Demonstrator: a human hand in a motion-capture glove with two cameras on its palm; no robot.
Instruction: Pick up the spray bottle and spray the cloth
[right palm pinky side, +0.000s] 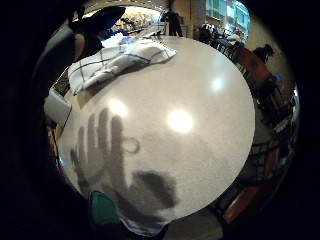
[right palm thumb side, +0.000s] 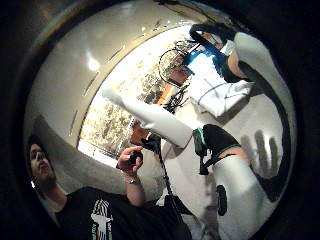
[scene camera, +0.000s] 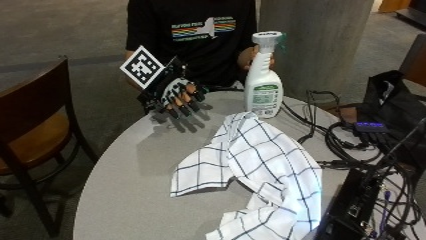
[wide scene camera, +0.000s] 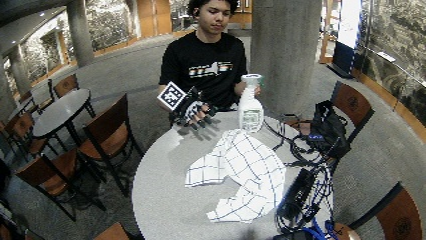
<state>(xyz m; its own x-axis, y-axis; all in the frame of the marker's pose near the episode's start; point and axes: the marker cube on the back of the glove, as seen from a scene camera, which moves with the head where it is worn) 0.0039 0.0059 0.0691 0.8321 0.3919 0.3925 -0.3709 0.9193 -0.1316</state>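
Hovering at about ten o'clock over the round worktop (scene camera: 133, 165), gloved right hand (scene camera: 174, 96) with fingers spread and pointing down, gripping nothing. Further right, at roughly twelve o'clock on the far edge, spray bottle (scene camera: 263, 80) upright, steadied near the neck by the bare left hand (scene camera: 253, 56), just beyond the top corner of the cloth (scene camera: 256, 175). Checked cloth itself crumpled from centre toward five o'clock, close to the cables (scene camera: 333, 145) at three o'clock. Judged barely begun: bottle not yet in the gloved hand, no spraying evident; reaching across, gripping, lifting, aiming and squeezing the trigger all left to do. From the outside views, bottle, cloth and both hands together; from the little finger side palm view, only bare worktop, a spread-hand shadow (right palm pinky side: 107, 155) and the cloth, no bottle. From the thumb side palm view, the person's torso and white bottle close by.
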